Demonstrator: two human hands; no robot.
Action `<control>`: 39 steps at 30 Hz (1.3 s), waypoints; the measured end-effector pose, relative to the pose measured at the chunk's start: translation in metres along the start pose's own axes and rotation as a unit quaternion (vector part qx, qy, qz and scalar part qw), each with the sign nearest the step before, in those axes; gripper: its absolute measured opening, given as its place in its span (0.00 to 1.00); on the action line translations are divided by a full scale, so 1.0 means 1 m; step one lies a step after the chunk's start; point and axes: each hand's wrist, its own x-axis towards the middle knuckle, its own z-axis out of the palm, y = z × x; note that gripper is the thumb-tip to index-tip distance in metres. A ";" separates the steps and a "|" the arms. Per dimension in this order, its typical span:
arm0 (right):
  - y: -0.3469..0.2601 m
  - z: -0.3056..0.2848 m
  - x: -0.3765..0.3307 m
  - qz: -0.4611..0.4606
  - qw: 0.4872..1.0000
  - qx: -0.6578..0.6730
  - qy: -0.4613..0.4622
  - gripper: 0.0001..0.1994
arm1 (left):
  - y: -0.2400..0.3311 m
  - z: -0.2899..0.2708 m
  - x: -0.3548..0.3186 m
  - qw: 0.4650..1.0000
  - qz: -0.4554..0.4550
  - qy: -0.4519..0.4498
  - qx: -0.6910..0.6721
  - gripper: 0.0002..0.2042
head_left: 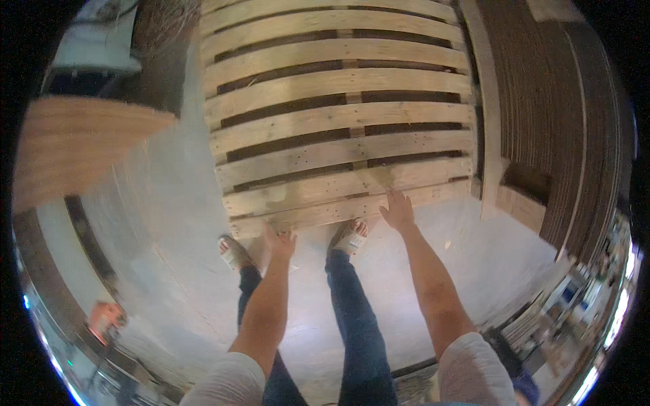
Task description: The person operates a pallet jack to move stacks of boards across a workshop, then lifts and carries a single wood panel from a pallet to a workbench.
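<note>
A large slatted wooden pallet lies on the floor in front of me. Both arms reach down toward its near edge. My left hand is by the front board, left of the middle, with fingers apart and somewhat blurred. Further right, my right hand has its fingers spread at the same edge. Neither hand holds anything that I can see. Whether the fingertips touch the wood I cannot tell. A faint shadow of the right hand falls on the slats ahead of it.
Tall stacks of dark brown sheets line the right side, with a wooden support block by them. At left is a wood-toned panel. An orange object sits lower left. My feet in sandals stand close to the pallet.
</note>
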 end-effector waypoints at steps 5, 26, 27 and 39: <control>-0.025 -0.004 0.011 0.037 0.995 -0.094 0.014 0.31 | 0.015 -0.042 0.044 0.988 0.030 -0.055 -0.139 0.32; -0.023 -0.309 -0.234 -0.105 0.970 0.123 0.179 0.15 | 0.035 -0.002 -0.411 0.986 0.151 -0.038 0.064 0.22; -0.040 -0.331 -0.259 -0.112 0.972 0.119 0.169 0.16 | 0.051 -0.016 -0.431 0.988 0.130 -0.017 0.078 0.21; -0.204 -0.501 -0.458 -0.105 0.989 0.104 -0.032 0.28 | 0.217 -0.068 -0.667 0.977 0.193 -0.057 0.076 0.16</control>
